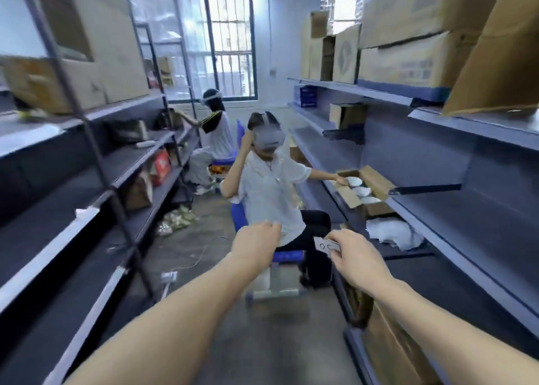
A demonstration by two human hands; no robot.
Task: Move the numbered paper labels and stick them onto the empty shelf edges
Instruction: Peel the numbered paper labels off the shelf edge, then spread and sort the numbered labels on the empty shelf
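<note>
My right hand pinches a small white paper label with round digits printed on it, held out over the aisle in front of me. My left hand reaches forward beside it with loosely curled fingers and nothing in it. Grey-blue shelf edges run along the right rack and the left rack. A white strip sits on one left shelf edge; the picture is blurred, so I cannot read any number.
A person sits on a blue stool in the aisle right ahead, one hand in a cardboard box of white bowls. A second person sits further back. Cardboard boxes fill the upper shelves. A power strip lies on the floor.
</note>
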